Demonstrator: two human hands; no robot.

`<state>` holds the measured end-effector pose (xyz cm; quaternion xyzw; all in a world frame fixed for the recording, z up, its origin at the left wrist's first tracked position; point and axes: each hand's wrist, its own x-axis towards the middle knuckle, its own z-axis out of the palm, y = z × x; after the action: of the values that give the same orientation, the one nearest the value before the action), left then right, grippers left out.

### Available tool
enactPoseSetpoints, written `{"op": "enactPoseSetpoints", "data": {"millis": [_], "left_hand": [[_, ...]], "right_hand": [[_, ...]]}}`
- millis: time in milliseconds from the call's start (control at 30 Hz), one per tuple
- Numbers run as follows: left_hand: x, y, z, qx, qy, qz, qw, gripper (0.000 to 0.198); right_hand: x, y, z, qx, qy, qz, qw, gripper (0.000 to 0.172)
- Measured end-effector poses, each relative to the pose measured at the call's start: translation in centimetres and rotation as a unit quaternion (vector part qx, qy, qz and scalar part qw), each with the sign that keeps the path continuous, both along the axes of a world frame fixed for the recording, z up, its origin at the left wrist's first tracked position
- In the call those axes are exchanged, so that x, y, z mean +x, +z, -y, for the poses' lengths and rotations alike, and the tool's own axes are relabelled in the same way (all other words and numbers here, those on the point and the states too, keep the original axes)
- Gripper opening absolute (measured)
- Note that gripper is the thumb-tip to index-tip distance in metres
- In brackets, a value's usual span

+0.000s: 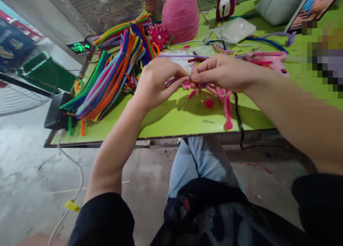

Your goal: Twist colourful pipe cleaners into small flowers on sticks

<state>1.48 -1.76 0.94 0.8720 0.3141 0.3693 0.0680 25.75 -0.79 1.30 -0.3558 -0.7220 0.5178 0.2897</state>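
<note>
My left hand (160, 79) pinches thin purple stems (173, 81) near the middle of the green table (166, 122). My right hand (218, 72) meets it fingertip to fingertip, closed on the same purple piece. Another purple stem (182, 56) runs level just behind the fingers, and a dark red stem (195, 60) lies beside the right fingers. Below the hands are pink fuzzy pieces (227, 108) and a small dark pink ball (209, 103). The exact spot where the fingertips meet is small and partly hidden.
Bundles of coloured fuzzy stems (115, 78) lie at the left beside a black box (57, 112). Behind are a pink wound ball (180, 15), a pink flower (158, 37) and a plastic bag (237, 29). A black cable (238, 113) hangs over the front edge.
</note>
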Motion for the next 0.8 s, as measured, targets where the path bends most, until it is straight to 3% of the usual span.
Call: {"op": "enactPoseSetpoints", "data": {"millis": [67, 167, 267, 400, 467, 533, 600, 667, 733, 800], "left_hand": [[0.2, -0.7, -0.4, -0.081, 0.025, 0.03, 0.996, 0.027], [0.3, -1.5, -1.0, -0.172, 0.005, 0.071, 0.983, 0.034], [0.0, -1.6, -1.1, -0.137, -0.006, 0.072, 0.988, 0.034], [-0.3, -0.9, -0.9, 0.025, 0.015, -0.018, 0.999, 0.032], [-0.2, -0.7, -0.7, 0.053, 0.021, -0.038, 0.998, 0.031], [0.1, -0.8, -0.7, 0.024, 0.031, -0.021, 0.999, 0.033], [0.4, -1.0, -0.6, -0.051, 0.031, 0.016, 0.998, 0.037], [0.5, -1.0, -0.7, -0.139, 0.012, 0.05, 0.989, 0.041], [0.5, -0.9, -0.7, -0.191, -0.005, 0.063, 0.979, 0.043], [0.3, -0.5, -0.5, -0.184, -0.003, 0.06, 0.981, 0.041]], "right_hand": [[0.2, 0.0, 0.2, 0.137, -0.053, 0.063, 0.987, 0.014], [0.3, 0.1, 0.9, 0.308, -0.101, 0.134, 0.936, 0.011], [0.0, 0.3, 1.2, 0.281, -0.093, 0.11, 0.949, 0.01], [-0.4, 0.4, 0.7, 0.08, -0.076, 0.033, 0.993, 0.021], [-0.4, 0.3, 0.4, 0.007, -0.06, 0.022, 0.998, 0.026], [-0.2, 0.3, 0.5, 0.088, -0.074, 0.058, 0.992, 0.02], [0.1, 0.3, 0.8, 0.253, -0.087, 0.122, 0.956, 0.011], [0.3, 0.4, 1.2, 0.344, -0.083, 0.167, 0.92, 0.012], [0.3, 0.5, 1.5, 0.337, -0.068, 0.177, 0.922, 0.015], [0.1, 0.6, 1.6, 0.313, -0.078, 0.149, 0.935, 0.016]]}}
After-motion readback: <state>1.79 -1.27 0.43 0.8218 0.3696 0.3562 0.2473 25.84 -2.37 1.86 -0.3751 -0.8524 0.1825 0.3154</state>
